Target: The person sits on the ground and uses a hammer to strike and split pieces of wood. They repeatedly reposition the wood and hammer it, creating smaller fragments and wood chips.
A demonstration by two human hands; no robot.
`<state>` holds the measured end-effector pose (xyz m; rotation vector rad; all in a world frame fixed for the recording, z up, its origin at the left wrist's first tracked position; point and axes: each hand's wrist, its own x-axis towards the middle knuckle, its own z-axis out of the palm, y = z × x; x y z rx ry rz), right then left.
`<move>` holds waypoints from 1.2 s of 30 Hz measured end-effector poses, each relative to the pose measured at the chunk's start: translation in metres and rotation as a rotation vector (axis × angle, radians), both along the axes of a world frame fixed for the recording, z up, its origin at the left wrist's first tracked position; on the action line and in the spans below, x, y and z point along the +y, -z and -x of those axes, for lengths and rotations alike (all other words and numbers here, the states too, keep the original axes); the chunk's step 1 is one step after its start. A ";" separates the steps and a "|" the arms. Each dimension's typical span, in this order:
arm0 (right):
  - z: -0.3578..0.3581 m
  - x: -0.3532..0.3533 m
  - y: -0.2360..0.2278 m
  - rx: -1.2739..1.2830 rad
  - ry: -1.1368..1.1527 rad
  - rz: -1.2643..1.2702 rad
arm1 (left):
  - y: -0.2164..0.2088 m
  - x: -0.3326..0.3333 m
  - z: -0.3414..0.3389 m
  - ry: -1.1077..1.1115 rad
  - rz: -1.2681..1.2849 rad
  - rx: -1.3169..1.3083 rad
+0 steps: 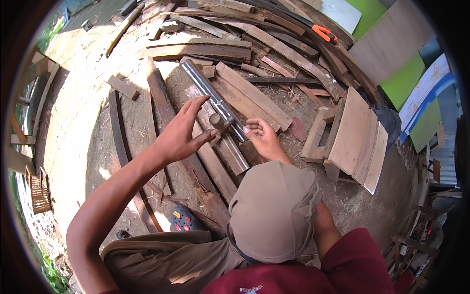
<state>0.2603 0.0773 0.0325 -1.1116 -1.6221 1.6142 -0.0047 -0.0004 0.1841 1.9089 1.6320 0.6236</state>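
Observation:
My left hand [185,131] is open, fingers and thumb spread, with nothing held in it. Its thumb reaches close to a short round brownish block [216,120]; whether they touch I cannot tell. Beside the block is a small dark piece [228,121], too unclear to name. Both lie over a long dark bar [205,83] with shiny stripes, which slants across a wooden board [231,154]. To the right of the bar's near end, my right hand [264,139] is loosely curled and appears to hold nothing. A rounded tan cloth shape [274,210] hides part of my right forearm.
Planks [200,51] and long timbers are heaped at the far side. A small slatted wooden piece [355,139] stands at the right. An orange-handled saw [323,33] lies on the pile. Dark timbers [183,147] run left of the board, near a dark clog [186,219].

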 end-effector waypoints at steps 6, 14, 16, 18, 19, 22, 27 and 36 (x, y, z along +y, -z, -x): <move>-0.048 -0.014 0.047 0.087 0.344 0.166 | 0.007 0.013 -0.010 -0.013 0.104 -0.062; -0.070 0.033 0.040 -0.693 0.378 -0.633 | 0.025 0.018 -0.013 0.035 0.175 -0.141; -0.077 0.052 0.053 -0.879 0.358 -0.655 | 0.027 0.020 -0.015 0.015 0.233 -0.181; -0.082 0.064 0.083 -1.039 0.310 -0.700 | 0.030 0.023 -0.016 0.030 0.218 -0.185; -0.071 0.065 0.077 -1.053 0.255 -0.563 | 0.031 0.021 -0.014 0.021 0.215 -0.183; -0.054 0.069 0.035 -1.120 0.114 -0.298 | 0.033 0.021 -0.009 0.060 0.213 -0.140; -0.064 0.077 0.014 -1.208 -0.017 -0.299 | 0.041 0.015 -0.006 0.080 0.180 -0.178; 0.044 0.257 0.085 -0.653 0.193 -0.810 | 0.028 0.012 0.017 0.058 0.158 -0.002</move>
